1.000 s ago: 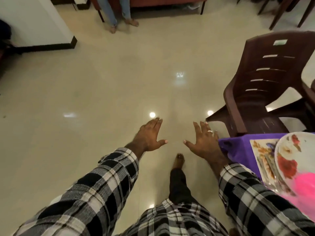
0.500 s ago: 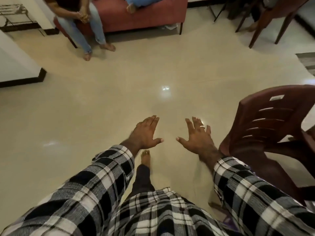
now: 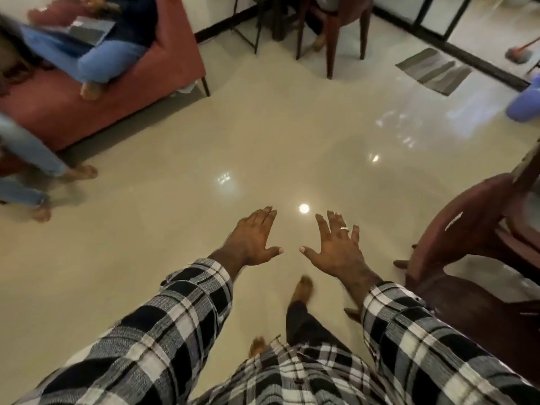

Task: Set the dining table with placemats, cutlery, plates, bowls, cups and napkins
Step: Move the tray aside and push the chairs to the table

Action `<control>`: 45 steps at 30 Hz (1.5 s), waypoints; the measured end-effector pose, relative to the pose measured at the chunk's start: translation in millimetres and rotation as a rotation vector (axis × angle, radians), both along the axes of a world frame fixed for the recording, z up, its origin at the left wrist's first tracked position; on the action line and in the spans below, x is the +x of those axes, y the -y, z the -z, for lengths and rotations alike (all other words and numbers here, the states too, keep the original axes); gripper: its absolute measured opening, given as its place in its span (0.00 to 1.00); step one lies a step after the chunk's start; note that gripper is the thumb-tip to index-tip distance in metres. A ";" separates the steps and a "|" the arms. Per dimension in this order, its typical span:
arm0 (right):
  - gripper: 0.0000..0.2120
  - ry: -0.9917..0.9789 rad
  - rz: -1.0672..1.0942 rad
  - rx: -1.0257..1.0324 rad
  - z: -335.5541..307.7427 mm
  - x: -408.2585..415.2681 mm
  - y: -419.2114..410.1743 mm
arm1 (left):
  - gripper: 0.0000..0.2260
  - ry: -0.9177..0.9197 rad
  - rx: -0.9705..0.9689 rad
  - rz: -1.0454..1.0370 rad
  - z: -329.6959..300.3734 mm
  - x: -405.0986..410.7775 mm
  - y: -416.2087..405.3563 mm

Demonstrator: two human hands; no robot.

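Observation:
My left hand (image 3: 254,239) and my right hand (image 3: 336,248) are stretched out in front of me over the shiny floor, palms down, fingers straight and spread. Neither holds anything. A ring shows on my right hand. None of the table-setting items, neither placemats, plates, cutlery, cups nor napkins, appears in this view. My bare foot (image 3: 302,289) is below the hands, mid-step.
A brown plastic chair (image 3: 467,252) stands close on the right. A red sofa (image 3: 122,92) with seated people is at the upper left, their legs reaching onto the floor. Wooden chair legs (image 3: 330,45) and a grey mat (image 3: 434,70) lie at the back. Open cream floor (image 3: 263,147) lies ahead.
The view has swung away from the purple-clothed table with its floral plate, now out of sight. The sofa and seated people came closer; the chair slid to the right edge. Both hands stay open.

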State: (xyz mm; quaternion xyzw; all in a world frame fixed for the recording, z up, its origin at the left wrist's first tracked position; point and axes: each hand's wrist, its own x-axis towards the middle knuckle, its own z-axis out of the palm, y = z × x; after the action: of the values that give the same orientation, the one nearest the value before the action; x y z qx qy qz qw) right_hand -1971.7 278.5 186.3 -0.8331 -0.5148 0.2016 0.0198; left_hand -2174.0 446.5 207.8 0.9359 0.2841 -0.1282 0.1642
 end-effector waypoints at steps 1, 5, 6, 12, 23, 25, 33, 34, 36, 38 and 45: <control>0.49 -0.011 0.032 0.005 4.4 19.3 -18.3 | 0.47 0.006 0.000 0.022 2.7 24.3 -23.5; 0.49 -0.016 0.113 0.024 19.0 91.6 -79.7 | 0.47 0.004 0.013 0.070 9.1 113.1 -96.1; 0.49 -0.027 0.137 0.018 19.2 114.6 -94.6 | 0.47 -0.004 0.012 0.089 7.8 140.0 -114.1; 0.48 -0.016 0.264 0.022 -4.1 234.3 -145.2 | 0.48 -0.011 -0.008 0.205 -9.1 282.8 -181.6; 0.48 0.035 0.654 -0.004 5.0 469.1 -208.0 | 0.47 0.066 0.002 0.575 -3.0 610.8 -293.7; 0.48 0.036 0.714 -0.025 5.8 500.2 -214.5 | 0.47 0.052 -0.005 0.647 -3.8 660.0 -306.0; 0.48 0.004 1.004 0.014 2.2 650.9 -229.1 | 0.48 0.008 0.034 0.959 -7.7 886.2 -323.5; 0.48 0.006 1.030 0.023 2.8 673.6 -226.6 | 0.48 0.007 0.034 0.987 -7.3 914.8 -319.7; 0.48 0.009 1.070 0.045 8.6 725.1 -218.3 | 0.48 0.017 0.044 1.030 -4.2 974.2 -309.1; 0.48 0.022 1.091 0.058 15.2 781.4 -209.6 | 0.48 0.024 0.057 1.038 -2.3 1032.7 -296.3; 0.48 0.072 1.121 0.088 -9.3 950.5 -178.9 | 0.48 0.016 0.075 1.073 -21.0 1202.0 -250.8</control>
State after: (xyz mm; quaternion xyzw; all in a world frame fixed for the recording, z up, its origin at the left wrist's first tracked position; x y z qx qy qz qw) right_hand -1021.3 457.4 195.6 -0.9839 -0.0015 0.1099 0.1409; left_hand -972.0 697.3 228.8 0.9557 -0.2311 -0.1766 0.0444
